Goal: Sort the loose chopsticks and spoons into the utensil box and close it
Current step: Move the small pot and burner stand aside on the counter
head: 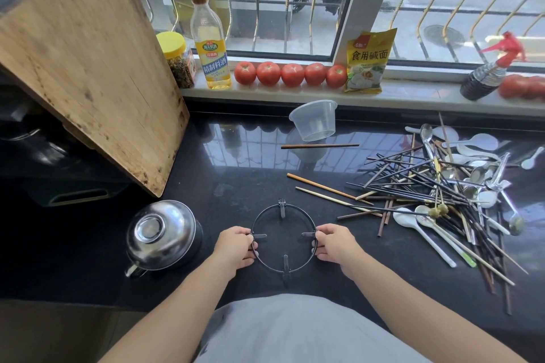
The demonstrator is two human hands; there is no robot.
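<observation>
Head view has your left hand (237,244) and right hand (334,243) both curled onto the pot ring (283,237), while the chopsticks and spoons (442,186) tangle beyond your right grip, so swinging it that way risks scattering them.

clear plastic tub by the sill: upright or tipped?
Tipped. The tub leans on the counter, rim raised and tilted toward the window, base lower and nearer the camera. It looks empty.

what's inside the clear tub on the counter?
The clear tub lies tilted on the counter, mouth up-left, and looks empty; only window reflections show through it. Nothing hidden.
</observation>
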